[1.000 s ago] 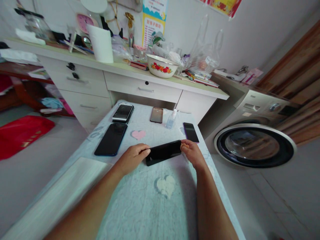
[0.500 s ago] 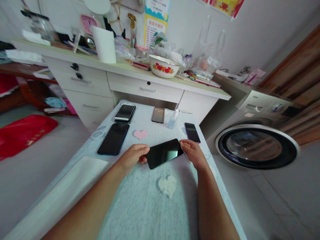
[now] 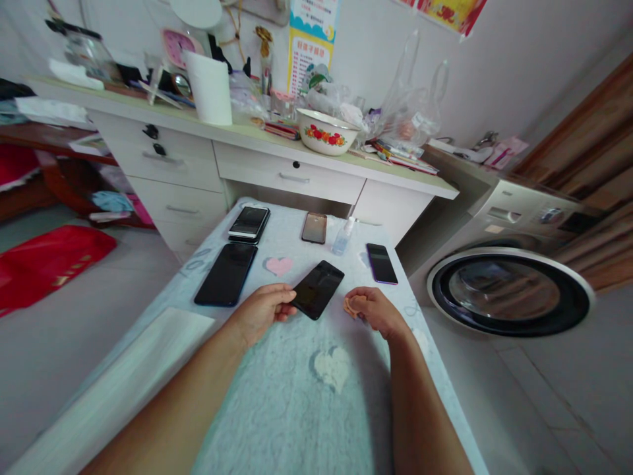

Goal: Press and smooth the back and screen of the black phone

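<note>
My left hand [image 3: 270, 307] grips a black smartphone [image 3: 319, 290] by its near left corner, thumb on top, tilted above the table. Just right of the phone, apart from it, my right hand [image 3: 370, 309] is closed on a small orange cloth [image 3: 354, 306], mostly hidden by the fingers. A larger dark phone [image 3: 226, 275] lies left of my left hand. Behind it is a stack of phones with a white-edged phone [image 3: 248, 222] on top. A purple-edged phone [image 3: 382, 263] lies beyond my right hand. Between them are a brownish phone case [image 3: 314, 227] and a clear spray bottle [image 3: 342, 237].
A pale patterned cloth with hearts covers the table [image 3: 291, 409]. Behind it stands a white drawer desk [image 3: 291, 175] holding a flowered enamel bowl [image 3: 328, 132], a paper roll [image 3: 208, 89] and plastic bags [image 3: 413, 109]. A washing machine [image 3: 494, 218] stands at the right.
My right hand has let go of the phone's right end and moved down, apart from it. The phone has turned in my left hand, its far end now pointing more away from me.
</note>
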Available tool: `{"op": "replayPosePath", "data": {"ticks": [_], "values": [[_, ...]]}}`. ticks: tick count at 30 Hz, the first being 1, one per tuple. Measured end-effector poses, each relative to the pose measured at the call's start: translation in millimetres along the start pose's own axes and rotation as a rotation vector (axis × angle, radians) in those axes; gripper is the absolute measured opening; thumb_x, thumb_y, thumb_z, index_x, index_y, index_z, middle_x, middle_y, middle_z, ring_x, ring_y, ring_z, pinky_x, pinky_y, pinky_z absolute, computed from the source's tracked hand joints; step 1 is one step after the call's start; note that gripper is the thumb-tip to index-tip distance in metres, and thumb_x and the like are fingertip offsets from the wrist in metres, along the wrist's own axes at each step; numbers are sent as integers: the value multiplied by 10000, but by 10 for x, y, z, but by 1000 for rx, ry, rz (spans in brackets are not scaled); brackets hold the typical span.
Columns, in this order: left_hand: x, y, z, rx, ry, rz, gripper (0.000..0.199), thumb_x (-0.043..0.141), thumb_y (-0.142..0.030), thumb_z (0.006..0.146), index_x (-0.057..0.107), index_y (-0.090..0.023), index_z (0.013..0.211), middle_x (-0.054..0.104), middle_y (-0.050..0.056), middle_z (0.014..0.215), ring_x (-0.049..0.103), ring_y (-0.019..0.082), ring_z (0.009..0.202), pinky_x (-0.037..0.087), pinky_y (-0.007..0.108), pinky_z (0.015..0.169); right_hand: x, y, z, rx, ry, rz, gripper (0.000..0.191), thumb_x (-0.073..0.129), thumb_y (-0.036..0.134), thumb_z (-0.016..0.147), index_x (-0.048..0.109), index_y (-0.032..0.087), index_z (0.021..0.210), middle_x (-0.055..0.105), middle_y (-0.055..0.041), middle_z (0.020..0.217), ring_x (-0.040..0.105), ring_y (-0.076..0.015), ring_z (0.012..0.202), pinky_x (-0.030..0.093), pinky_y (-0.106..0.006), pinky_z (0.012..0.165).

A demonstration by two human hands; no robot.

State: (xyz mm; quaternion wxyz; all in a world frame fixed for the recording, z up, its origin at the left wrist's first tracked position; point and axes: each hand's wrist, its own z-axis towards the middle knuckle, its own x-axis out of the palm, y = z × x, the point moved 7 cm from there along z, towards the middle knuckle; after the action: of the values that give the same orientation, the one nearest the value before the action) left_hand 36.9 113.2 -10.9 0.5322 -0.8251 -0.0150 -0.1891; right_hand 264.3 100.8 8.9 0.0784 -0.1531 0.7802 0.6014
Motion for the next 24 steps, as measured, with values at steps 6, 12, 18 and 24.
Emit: {"op": "replayPosePath", "data": {"ticks": [6,12,18,24], "values": [[21,51,15,0,56,48,245,722,-262,655,597,-132,821,600,-4,657,567,96,539,351,195,475,146,-20,18,54,0,113,239,608,321,680,660,158,847,585,11,606,438,-83,483,289,-206,449],[132,80,7,22,201,179,304,714,-301,680,606,-139,913,602,-16,706,527,73,556,318,186,494,174,42,1,26,24,226,252,624,313,641,583,180,851,574,33,592,435,-75,464,279,-194,437],[272,92,-69,9,324,340,351,678,-340,704,560,-160,981,579,-32,663,517,88,542,291,199,492,122,74,-6,-12,55,240,180,579,265,634,524,189,788,576,34,562,405,-68,425,257,-190,419],[369,101,-144,-8,395,448,301,687,-336,677,516,-178,867,575,-51,643,521,90,526,290,204,494,112,32,-10,-8,114,257,141,570,234,630,526,186,756,579,34,573,428,-70,440,272,-190,423]]}}
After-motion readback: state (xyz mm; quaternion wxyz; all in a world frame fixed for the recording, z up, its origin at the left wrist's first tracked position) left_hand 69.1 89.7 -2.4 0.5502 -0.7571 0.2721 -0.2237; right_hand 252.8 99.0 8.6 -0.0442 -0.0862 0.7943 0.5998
